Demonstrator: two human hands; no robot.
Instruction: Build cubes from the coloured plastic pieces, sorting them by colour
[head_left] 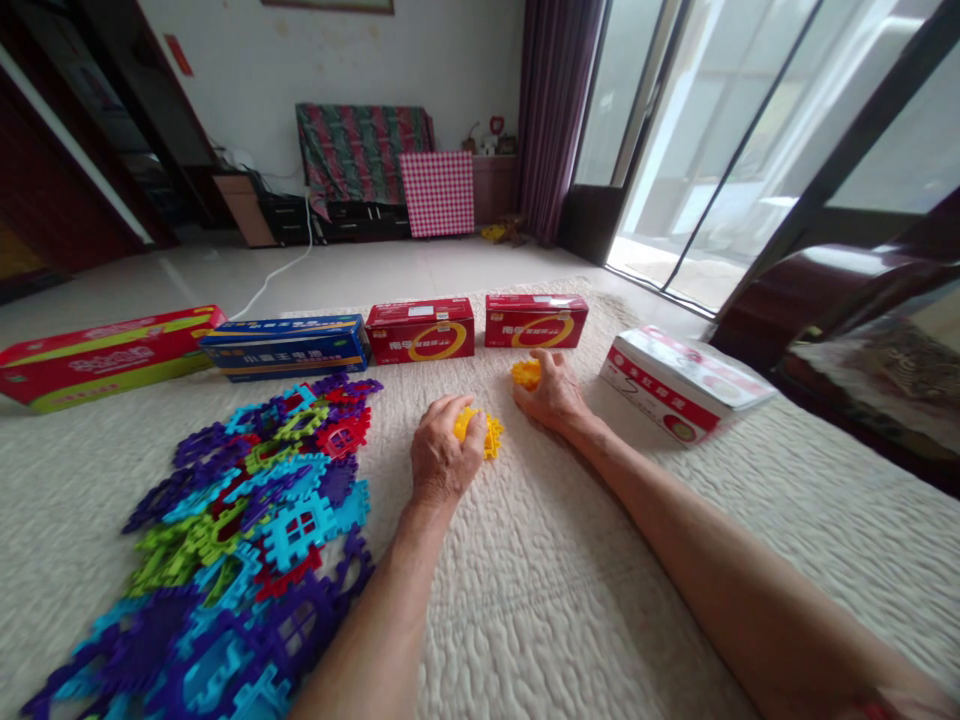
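Note:
My left hand (448, 448) is closed round a yellow plastic piece (492, 436) with notched edges, low over the quilted cream mat (517, 560). Further forward and to the right, my right hand (551, 392) grips another yellow piece (526, 375) at its left side, in front of a red box (535, 321). Left of my left forearm lies a spread pile of notched plastic pieces in purple, blue, green and red, among them a light blue window piece (298, 527). The fingers partly cover both yellow pieces.
Behind the hands stand a second red box (420, 331), a blue box (289, 347) and a long red and green box (112, 358). A white and red box (686, 385) stands at the right, near a dark wooden seat (847, 290).

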